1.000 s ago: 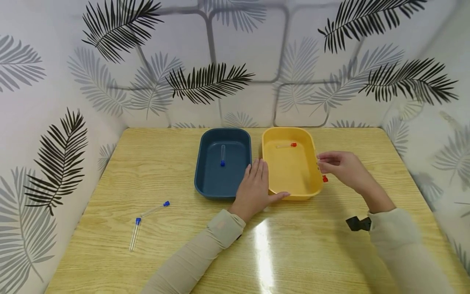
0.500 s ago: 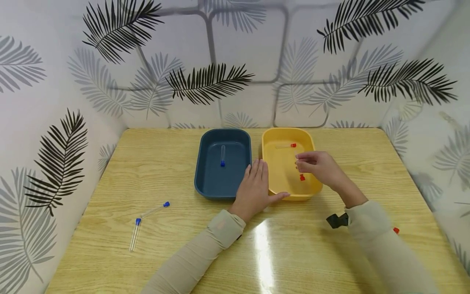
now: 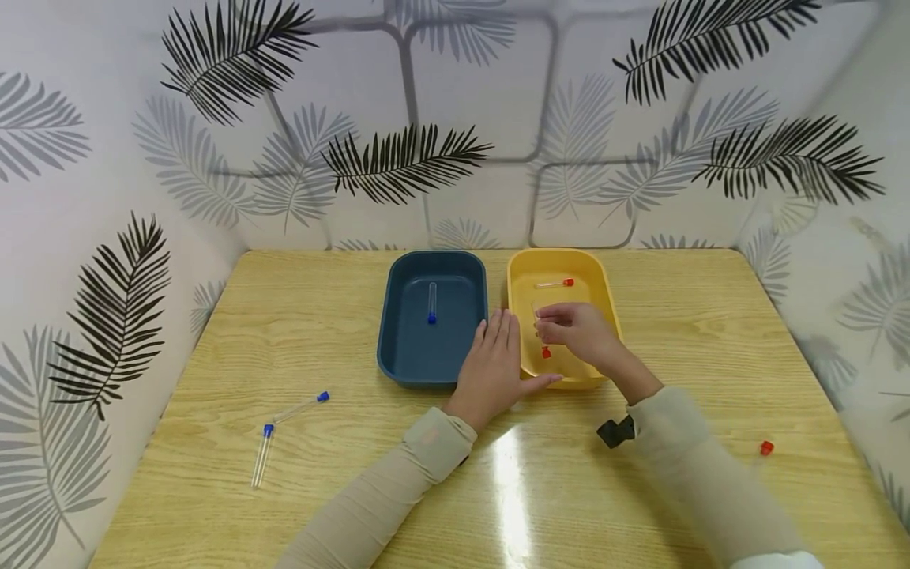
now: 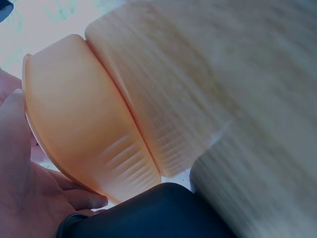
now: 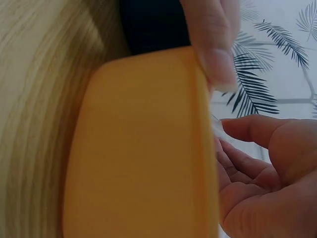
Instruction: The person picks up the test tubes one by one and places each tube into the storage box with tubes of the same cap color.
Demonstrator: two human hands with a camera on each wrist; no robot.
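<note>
My right hand is over the yellow tray, pinching a clear test tube with a red cap; the cap points toward me and the fingers cover part of the glass. Another red-capped test tube lies at the back of that tray. My left hand rests where the two trays meet, fingers straight, thumb along the yellow tray's front rim. In the left wrist view, its fingers lie by the rim of the yellow tray. The right wrist view shows the right hand beyond the yellow wall, the tube mostly hidden.
Left of the yellow tray stands a dark blue tray with one blue-capped test tube inside. Two blue-capped tubes lie on the wooden table at left, one being the nearer tube. A red cap shows beside the right sleeve.
My right hand has carried the red-capped test tube leftward from the yellow tray's right rim to over its middle. The right sleeve's shift has uncovered another red cap. My left hand stays put.
</note>
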